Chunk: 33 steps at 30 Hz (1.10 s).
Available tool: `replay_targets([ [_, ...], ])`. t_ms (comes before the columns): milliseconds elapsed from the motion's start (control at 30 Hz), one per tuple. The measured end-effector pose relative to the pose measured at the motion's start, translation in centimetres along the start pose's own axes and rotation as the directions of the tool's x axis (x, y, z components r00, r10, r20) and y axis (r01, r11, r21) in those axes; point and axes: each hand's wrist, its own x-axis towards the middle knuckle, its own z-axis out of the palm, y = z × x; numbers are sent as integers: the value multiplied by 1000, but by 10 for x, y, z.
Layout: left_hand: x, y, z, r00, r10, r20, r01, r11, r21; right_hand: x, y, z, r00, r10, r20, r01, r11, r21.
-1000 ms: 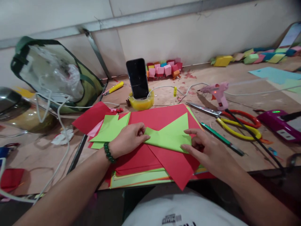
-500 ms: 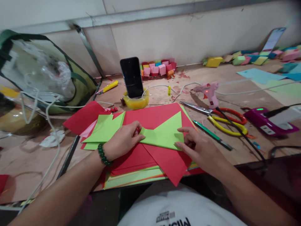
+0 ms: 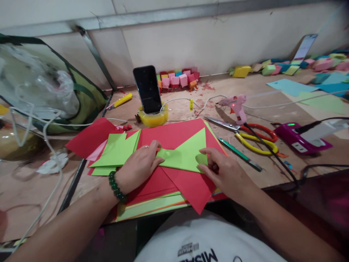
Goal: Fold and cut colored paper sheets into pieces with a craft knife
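Observation:
A folded sheet of lime-green paper (image 3: 185, 153) lies across red paper (image 3: 169, 134), one corner pointing up at its right. My left hand (image 3: 140, 163), with a green bead bracelet at the wrist, pinches its left end between thumb and fingers. At the right end, the thumb and forefinger of my right hand (image 3: 225, 167) grip the edge, the other fingers curled. Beside my left hand lies more folded green paper (image 3: 114, 147). A red sheet's corner (image 3: 195, 191) sticks out toward me from under the held piece.
A phone (image 3: 148, 89) leans in a yellow tape roll (image 3: 154, 118) behind the paper. To the right are scissors (image 3: 259, 136), a green craft knife (image 3: 240, 154), a pink glue gun (image 3: 234, 105) and a purple power strip (image 3: 301, 138). Small paper cubes (image 3: 178, 78) line the wall.
The whole scene has shifted slightly left in view as the camera turned. Both hands keep hold of the green paper at its two ends, with little visible movement.

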Motion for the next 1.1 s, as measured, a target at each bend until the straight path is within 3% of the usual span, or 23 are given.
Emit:
replay_targets([
  [267, -3, -5, 8, 992, 127, -21, -123, 982, 144, -2, 0, 1, 998, -56, -12, 55, 994, -89],
  [500, -3, 5, 3, 982, 188, 24, -185, 921, 343, -3, 2, 4, 994, -108, 0, 106, 978, -182],
  [633, -5, 11, 0, 968, 228, -104, -134, 822, 553, -4, 4, 4, 989, -145, 7, 143, 960, -240],
  [700, -6, 11, -2, 936, 345, -74, -241, 779, 578, -3, 3, 3, 982, -189, 10, 184, 941, -286],
  [767, -6, 11, -5, 860, 507, 60, -454, 705, 545, -2, -1, 0, 969, -249, 2, 231, 898, -373],
  [833, -7, 11, -8, 776, 610, 161, -595, 623, 508, 2, -8, -5, 944, -331, 7, 296, 832, -470],
  [867, -9, 11, -10, 759, 627, 173, -615, 604, 508, 4, -12, -8, 923, -384, 31, 347, 795, -497],
  [1000, -14, 14, -14, 765, 630, 135, -591, 602, 536, 15, -29, -19, 773, -547, 322, 635, 662, -398],
  [1100, -16, 18, -14, 782, 607, 139, -573, 612, 545, 23, -37, -24, 688, -524, 503, 712, 620, -329],
])
